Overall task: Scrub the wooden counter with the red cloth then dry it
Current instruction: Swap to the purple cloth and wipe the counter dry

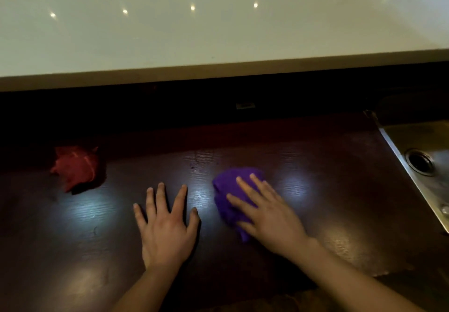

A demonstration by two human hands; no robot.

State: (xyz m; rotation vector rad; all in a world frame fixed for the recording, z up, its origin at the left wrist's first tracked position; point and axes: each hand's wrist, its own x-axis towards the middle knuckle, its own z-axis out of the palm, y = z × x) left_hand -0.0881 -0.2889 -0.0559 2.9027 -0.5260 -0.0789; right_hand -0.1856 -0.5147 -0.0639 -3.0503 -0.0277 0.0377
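The dark wooden counter (328, 202) fills the lower half of the head view. A crumpled red cloth (75, 168) lies on it at the left, with no hand touching it. My left hand (165, 224) rests flat on the wood near the middle, fingers spread, holding nothing. A bunched purple cloth (229, 190) lies right of centre. My right hand (264, 212) presses down on top of the purple cloth with fingers extended, covering its right side.
A raised white ledge (218, 32) runs across the back, above a dark shadowed gap. A steel sink (422, 156) with a round drain sits at the right edge of the counter. Dark chair legs show beyond the ledge.
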